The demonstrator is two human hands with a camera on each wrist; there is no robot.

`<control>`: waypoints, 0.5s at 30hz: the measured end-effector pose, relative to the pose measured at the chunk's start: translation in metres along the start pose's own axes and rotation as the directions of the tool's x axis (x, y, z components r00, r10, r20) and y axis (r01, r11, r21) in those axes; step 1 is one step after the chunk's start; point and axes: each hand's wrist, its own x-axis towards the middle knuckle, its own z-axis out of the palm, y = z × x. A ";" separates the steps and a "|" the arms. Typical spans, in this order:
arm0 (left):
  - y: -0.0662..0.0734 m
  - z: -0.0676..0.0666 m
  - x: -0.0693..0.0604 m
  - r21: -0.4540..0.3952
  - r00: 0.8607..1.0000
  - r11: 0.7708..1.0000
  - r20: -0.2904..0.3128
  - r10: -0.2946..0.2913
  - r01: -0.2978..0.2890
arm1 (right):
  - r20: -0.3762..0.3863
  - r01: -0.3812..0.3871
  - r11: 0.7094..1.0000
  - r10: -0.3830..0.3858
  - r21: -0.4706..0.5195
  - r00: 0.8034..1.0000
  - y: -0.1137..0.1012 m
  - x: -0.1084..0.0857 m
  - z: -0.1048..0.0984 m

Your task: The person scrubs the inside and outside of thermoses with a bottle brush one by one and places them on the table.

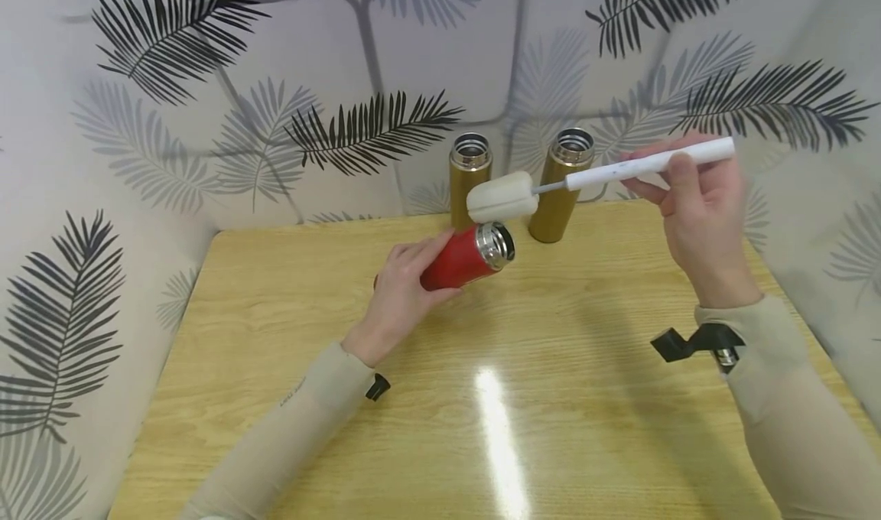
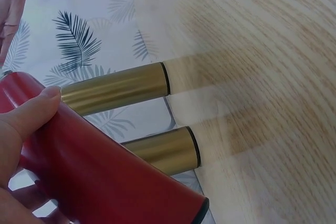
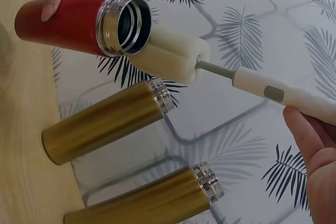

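My left hand (image 1: 402, 294) grips a red thermos flask (image 1: 460, 262) by its body, tilted so that its uncapped steel mouth points to the right. In the left wrist view the thumb lies along the side of the red flask (image 2: 105, 156). With my right hand (image 1: 705, 214) I hold the white handle of a bottle brush (image 1: 647, 164). Its pale sponge head (image 1: 504, 197) is outside the flask, just above and behind the mouth. The right wrist view has the sponge head (image 3: 170, 56) partly hidden behind the flask's rim (image 3: 123, 24); whether they touch, I cannot tell.
Two gold thermos flasks without lids stand upright at the table's back edge, the left one (image 1: 470, 168) partly behind the sponge and the right one (image 1: 559, 191) beside it. A leaf-patterned wall covering (image 1: 275, 61) rises directly behind the wooden table (image 1: 289, 275).
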 end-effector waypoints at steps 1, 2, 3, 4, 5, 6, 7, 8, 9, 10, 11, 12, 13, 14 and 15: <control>0.000 0.000 0.000 -0.003 1.000 1.000 -0.001 -0.002 0.002 | -0.003 -0.007 1.000 0.007 -0.011 1.000 0.000 -0.001 -0.001; 0.001 -0.001 0.001 -0.005 1.000 1.000 -0.003 -0.002 0.002 | -0.005 -0.014 1.000 0.014 -0.023 1.000 0.001 -0.001 -0.003; 0.001 -0.001 0.001 -0.010 1.000 1.000 -0.003 -0.006 0.006 | -0.006 -0.020 0.999 0.020 -0.039 1.000 0.001 -0.002 -0.004; 0.002 -0.002 0.001 -0.014 1.000 1.000 0.000 -0.012 0.012 | -0.007 -0.028 0.998 0.027 -0.049 1.000 0.001 -0.002 -0.006; 0.002 -0.003 0.002 -0.020 1.000 1.000 -0.001 -0.018 0.018 | -0.005 -0.032 0.997 0.031 -0.067 0.999 0.001 -0.003 -0.007; 0.002 -0.003 0.002 -0.025 1.000 0.999 -0.002 -0.021 0.021 | -0.002 -0.035 0.997 0.035 -0.076 0.999 0.001 -0.004 -0.008; 0.002 -0.003 0.002 -0.031 1.000 0.999 -0.002 -0.027 0.026 | 0.006 -0.036 0.996 0.037 -0.084 0.999 0.001 -0.004 -0.009; 0.002 -0.004 0.002 -0.035 0.999 0.999 -0.002 -0.033 0.033 | 0.014 -0.036 0.995 0.038 -0.088 0.999 0.000 -0.005 -0.010; 0.002 -0.005 0.003 -0.041 0.999 0.998 -0.003 -0.041 0.041 | 0.023 -0.035 0.994 0.038 -0.099 0.999 0.000 -0.006 -0.011; 0.002 -0.005 0.003 -0.043 0.999 0.998 -0.007 -0.048 0.048 | 0.032 -0.037 0.994 0.041 -0.105 0.999 0.000 -0.006 -0.011; 0.001 -0.005 0.004 -0.046 0.998 0.997 -0.012 -0.057 0.056 | 0.041 -0.040 0.993 0.045 -0.110 0.998 -0.001 -0.007 -0.011; 0.001 -0.005 0.004 -0.049 0.998 0.997 -0.016 -0.065 0.064 | 0.049 -0.047 0.993 0.053 -0.107 0.997 -0.001 -0.007 -0.012; 0.000 -0.005 0.005 -0.050 0.997 0.996 -0.021 -0.074 0.073 | 0.054 -0.055 0.992 0.061 -0.109 0.997 -0.002 -0.008 -0.012; -0.001 -0.005 0.005 -0.053 0.996 0.995 -0.025 -0.084 0.083 | 0.058 -0.065 0.992 0.071 -0.105 0.996 -0.002 -0.008 -0.012; -0.001 -0.005 0.005 -0.054 0.995 0.994 -0.030 -0.092 0.090 | 0.063 -0.075 0.992 0.082 -0.105 0.995 -0.003 -0.009 -0.012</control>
